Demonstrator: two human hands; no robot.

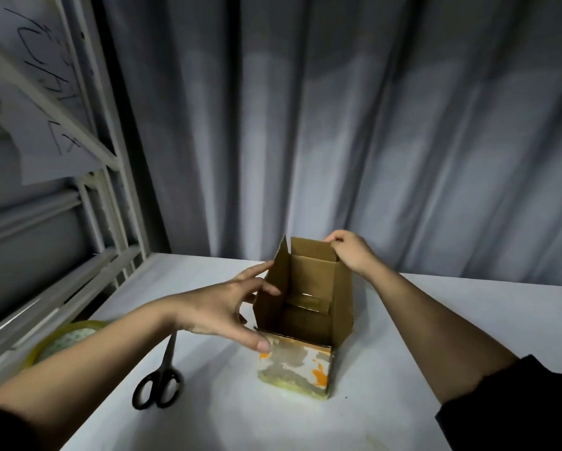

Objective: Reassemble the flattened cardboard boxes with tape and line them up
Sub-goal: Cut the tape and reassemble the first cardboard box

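White table [403,320]: box [305,307] upright, perhaps mid-table

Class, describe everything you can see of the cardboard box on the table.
The cardboard box stands upright on the white table, open at the top with its brown flaps raised. Its inside is plain brown corrugated card, with a strip of tape across the bottom. The near outer face is worn, whitish-grey with orange patches. The right hand pinches the far right flap; the left hand is spread open at its left side, thumb at the near rim.
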